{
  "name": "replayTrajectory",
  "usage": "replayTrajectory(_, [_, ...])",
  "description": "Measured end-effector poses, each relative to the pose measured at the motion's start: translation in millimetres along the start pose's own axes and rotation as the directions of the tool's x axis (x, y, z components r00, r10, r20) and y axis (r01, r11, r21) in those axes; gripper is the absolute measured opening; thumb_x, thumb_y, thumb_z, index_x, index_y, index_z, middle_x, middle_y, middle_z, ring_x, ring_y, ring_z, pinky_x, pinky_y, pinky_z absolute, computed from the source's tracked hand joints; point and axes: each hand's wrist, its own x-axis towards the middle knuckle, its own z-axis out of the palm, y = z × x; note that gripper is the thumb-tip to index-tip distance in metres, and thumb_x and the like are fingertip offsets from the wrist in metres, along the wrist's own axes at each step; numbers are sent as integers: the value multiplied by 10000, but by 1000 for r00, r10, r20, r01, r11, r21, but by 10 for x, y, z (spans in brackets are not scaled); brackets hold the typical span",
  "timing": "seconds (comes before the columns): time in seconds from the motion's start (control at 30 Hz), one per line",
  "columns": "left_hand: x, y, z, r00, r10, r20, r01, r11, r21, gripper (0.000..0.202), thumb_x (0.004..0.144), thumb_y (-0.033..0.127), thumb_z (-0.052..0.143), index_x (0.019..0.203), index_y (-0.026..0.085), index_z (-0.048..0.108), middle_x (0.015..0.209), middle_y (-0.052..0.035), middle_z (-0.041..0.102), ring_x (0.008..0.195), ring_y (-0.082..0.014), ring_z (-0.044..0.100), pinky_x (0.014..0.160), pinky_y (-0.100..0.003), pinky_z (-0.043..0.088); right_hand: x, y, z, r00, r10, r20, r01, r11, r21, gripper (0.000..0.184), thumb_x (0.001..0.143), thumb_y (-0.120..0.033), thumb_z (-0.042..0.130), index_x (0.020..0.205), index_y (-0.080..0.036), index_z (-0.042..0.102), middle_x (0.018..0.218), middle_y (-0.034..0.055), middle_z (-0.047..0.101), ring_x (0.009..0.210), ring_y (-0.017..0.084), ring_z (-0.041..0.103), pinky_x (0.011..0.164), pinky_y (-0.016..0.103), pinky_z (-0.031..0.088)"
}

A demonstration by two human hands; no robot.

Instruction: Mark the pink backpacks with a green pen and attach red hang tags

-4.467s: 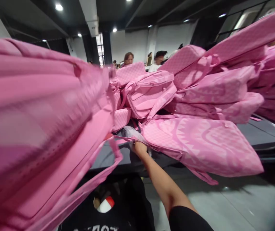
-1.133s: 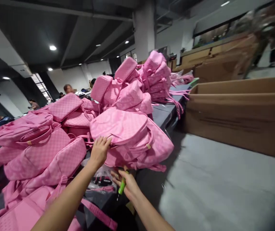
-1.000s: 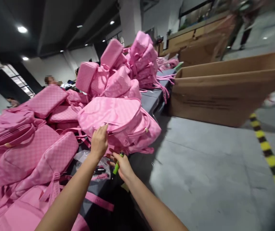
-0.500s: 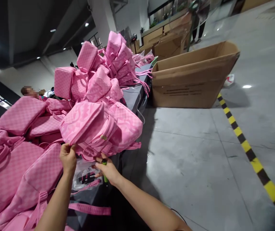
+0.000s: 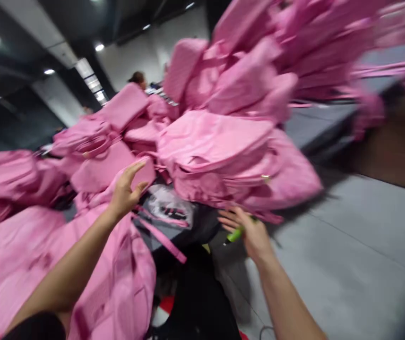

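My left hand (image 5: 127, 191) is raised with thumb and fingers apart, holding nothing. It is in front of a checkered pink backpack on the left. In my right hand (image 5: 255, 236) is a small green pen-like tool (image 5: 235, 235) with a dark tip; its exact kind is blurred. The fingers of that hand are partly stretched out, near the lower edge of a pink backpack (image 5: 216, 141) lying on the pile. That backpack has a gold-coloured zip pull or tag (image 5: 265, 178). Between my hands lies a clear plastic bag (image 5: 170, 208) with dark and pink items inside.
More pink backpacks (image 5: 117, 293) heap up at the left and the back on a grey-covered table (image 5: 321, 125). A loose pink strap (image 5: 165, 241) hangs over the front edge. Grey floor (image 5: 375, 226) and a brown carton (image 5: 400, 141) are at the right. A person (image 5: 138, 79) is far behind.
My left hand has let go of the pink backpack and moved left. My right hand has drawn slightly away, still with the green tool. The view has swung left and closer.
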Motion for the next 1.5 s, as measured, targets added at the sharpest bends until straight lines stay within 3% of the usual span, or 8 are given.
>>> replayTrajectory(0.23, [-2160, -670, -1031, 853, -498, -158, 511, 731, 453, 416, 930, 365, 476, 1259, 126, 568, 1314, -183, 576, 1274, -309, 514, 1098, -499, 404, -410, 506, 738, 836, 62, 545, 172, 914, -368, 771, 799, -791, 528, 1222, -161, 664, 502, 34, 593, 448, 173, 557, 385, 241, 412])
replayTrajectory(0.5, [-4064, -342, -1361, 373, -726, -578, 927, 318, 199, 556, 919, 514, 454, 1266, 88, 542, 1198, -193, 608, 1149, -347, 570, 1013, -547, 459, -1073, 1444, 1944, 236, -319, 918, 891, 448, -73, 460, 953, -261, 577, 1410, -268, 529, 1195, 96, 679, 1082, 246, 645, 984, 439, 513])
replayTrajectory(0.7, [-3601, -335, -1043, 773, -526, -354, 632, 682, 368, 327, 984, 292, 446, 1264, 165, 558, 1303, -137, 595, 1260, -265, 522, 1089, -479, 423, -1103, 1902, 2388, -124, -53, 991, 989, 70, 128, 408, 907, -96, 506, 1303, -135, 596, 1078, 150, 676, 969, 277, 627, 860, 446, 535])
replayTrajectory(0.87, [-3427, -387, -527, 828, -545, 131, 376, 714, 591, 487, 940, 256, 545, 1408, 143, 474, 1516, -184, 404, 1425, -358, 334, 1143, -603, 303, -657, 1958, 1919, 150, -103, 983, 987, -46, -156, 453, 827, -37, 472, 1245, -118, 625, 951, 148, 703, 806, 265, 668, 704, 389, 564])
replayTrajectory(1.07, [-2923, -630, -542, 881, -441, 169, 285, 781, 555, 363, 953, 149, 453, 1296, 162, 568, 1355, -151, 556, 1279, -289, 485, 1114, -515, 325, -866, 1953, 2007, 654, -232, 720, 601, 738, -307, 358, 947, -365, 569, 1257, -187, 580, 1065, 101, 711, 902, 213, 700, 842, 361, 573])
replayTrajectory(1.17, [-2319, -1026, -472, 875, -309, 373, 118, 883, 455, 270, 971, 197, 465, 1187, 140, 618, 1247, -137, 612, 1215, -268, 516, 1118, -490, 291, -1011, 2091, 2289, 831, -204, 517, 386, 882, -272, 406, 954, -448, 537, 1236, -156, 546, 998, 93, 703, 759, 181, 679, 777, 346, 577])
replayTrajectory(1.3, [-1850, -1448, -275, 818, -243, 521, 24, 920, 391, 254, 920, 354, 600, 931, 120, 701, 956, -140, 683, 938, -274, 602, 936, -445, 398, -930, 2360, 2230, 826, -287, 486, 478, 813, -331, 343, 946, -433, 552, 1198, -202, 575, 1081, 95, 668, 901, 208, 663, 860, 372, 551])
replayTrajectory(1.5, [-1868, -1535, -190, 846, -16, 533, -108, 974, 201, 263, 914, 266, 578, 684, 192, 680, 767, -49, 655, 756, -196, 555, 791, -356, 378, -832, 2513, 2085, 619, -482, 620, 770, 527, -358, 272, 963, -334, 538, 1222, -258, 576, 1123, 65, 676, 1041, 227, 644, 919, 383, 516])
